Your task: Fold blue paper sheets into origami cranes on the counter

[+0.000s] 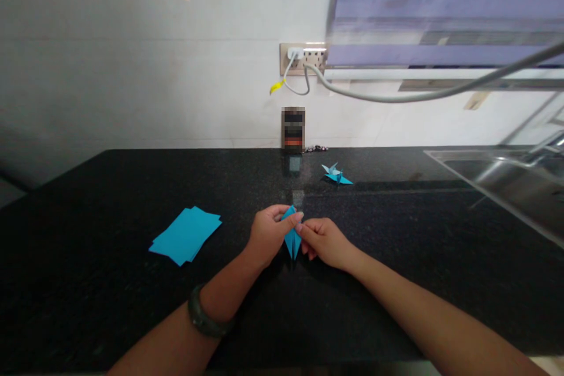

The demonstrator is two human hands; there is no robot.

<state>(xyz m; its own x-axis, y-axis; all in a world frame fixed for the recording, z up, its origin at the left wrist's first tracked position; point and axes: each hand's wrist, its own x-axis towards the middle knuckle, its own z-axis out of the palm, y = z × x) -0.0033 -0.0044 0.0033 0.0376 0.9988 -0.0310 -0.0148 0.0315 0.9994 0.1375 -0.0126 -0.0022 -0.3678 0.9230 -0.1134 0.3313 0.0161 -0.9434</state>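
Observation:
A partly folded blue paper piece (291,235), narrow and pointed, is held just above the black countertop (110,205) between both hands. My left hand (268,234) pinches its upper left edge with thumb and fingers. My right hand (325,242) pinches its right side, fingertips meeting the left hand's near the top of the paper. A dark bracelet sits on my left wrist. A finished blue paper crane (336,174) stands farther back on the counter, apart from my hands.
A small stack of flat blue paper sheets (185,235) lies to the left. A small dark object (293,129) stands against the wall. A wall socket (304,59) with a white cable hangs above it. A steel sink (506,179) is at right.

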